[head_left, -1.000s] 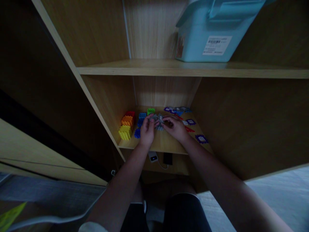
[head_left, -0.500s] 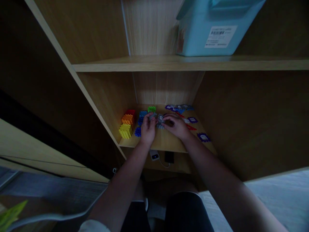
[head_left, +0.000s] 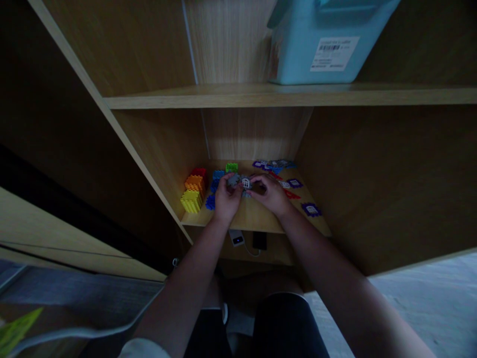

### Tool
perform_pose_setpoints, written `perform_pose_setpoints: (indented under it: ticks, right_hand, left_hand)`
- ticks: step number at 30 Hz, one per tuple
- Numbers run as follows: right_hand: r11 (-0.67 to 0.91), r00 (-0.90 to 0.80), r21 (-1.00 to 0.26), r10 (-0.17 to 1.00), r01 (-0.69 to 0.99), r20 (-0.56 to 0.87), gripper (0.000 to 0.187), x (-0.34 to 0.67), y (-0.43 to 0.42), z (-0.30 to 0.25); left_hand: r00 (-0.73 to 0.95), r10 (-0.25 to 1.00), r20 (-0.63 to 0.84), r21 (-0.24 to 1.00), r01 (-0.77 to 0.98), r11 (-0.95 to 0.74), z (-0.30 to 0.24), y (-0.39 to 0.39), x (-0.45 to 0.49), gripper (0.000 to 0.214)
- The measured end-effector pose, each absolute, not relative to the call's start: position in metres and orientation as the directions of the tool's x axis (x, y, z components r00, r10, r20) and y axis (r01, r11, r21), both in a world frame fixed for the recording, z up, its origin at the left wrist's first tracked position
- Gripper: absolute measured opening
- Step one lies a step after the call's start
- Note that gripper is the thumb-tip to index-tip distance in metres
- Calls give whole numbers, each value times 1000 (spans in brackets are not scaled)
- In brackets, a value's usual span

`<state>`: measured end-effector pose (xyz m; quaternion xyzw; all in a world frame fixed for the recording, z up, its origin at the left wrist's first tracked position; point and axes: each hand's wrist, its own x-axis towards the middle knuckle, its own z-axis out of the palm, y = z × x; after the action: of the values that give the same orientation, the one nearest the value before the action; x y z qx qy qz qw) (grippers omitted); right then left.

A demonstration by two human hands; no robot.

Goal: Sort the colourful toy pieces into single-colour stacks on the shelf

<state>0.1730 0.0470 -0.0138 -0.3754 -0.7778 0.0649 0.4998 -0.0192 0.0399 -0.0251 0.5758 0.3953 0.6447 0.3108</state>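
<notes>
1. Wooden shelf (head_left: 257, 219) underneath; works just above it, beside blue pieces (head_left: 210, 201).
2. Left hand (head_left: 227, 200) and right hand (head_left: 273, 195) close together, both curled inward.
3. Pinches grey pieces (head_left: 233, 180) from both sides, between the hands; seems to be fitting or turning them, join unclear.
4. Shows white grid (head_left: 246, 183) in the middle; next, likely calls for lined-up edges and steady grip.

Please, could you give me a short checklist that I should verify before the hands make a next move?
1. Left hand holds the gray pieces: ok.
2. Right hand has fingers on them too: ok.
3. Gray pieces in full view: not ok, fingers cover part.
4. Gray pieces firmly joined: cannot tell.
5. Yellow pieces apart from both hands: ok.
6. Light blue bin standing on the upper shelf: ok.
</notes>
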Motion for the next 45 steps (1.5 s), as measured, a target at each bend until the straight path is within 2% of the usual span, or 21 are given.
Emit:
perform_pose_setpoints:
  ticks: [7,11,18,22,30,38,45]
  right_hand:
    - [665,-167,-507,681,548,713,39,173,45,-16]
    - [670,-173,-499,676,550,716,45,173,45,-13]
    - [751,-224,-466,611,468,759,24,172,48,-11]
    - [728,-201,-493,636,476,745,26,172,48,-14]
    - [701,-235,-519,679,488,696,13,174,52,-15]
    - [735,-290,-500,655,458,698,10,175,56,-20]
    - [725,-299,-488,663,487,686,7,174,53,-17]
  left_hand:
    - [-174,847,502,864,126,-487,-26,39,-22,42]
    - [-162,856,491,871,76,-485,-28,41,-22,43]
    - [-184,857,481,877,114,-468,-23,38,-22,42]
    - [-197,854,482,876,133,-464,-23,39,-22,40]
    - [-214,860,464,886,123,-447,-27,42,-22,31]
    - [-210,830,517,847,265,-461,-17,34,-23,27]
    - [-229,812,538,834,283,-473,-20,36,-22,23]
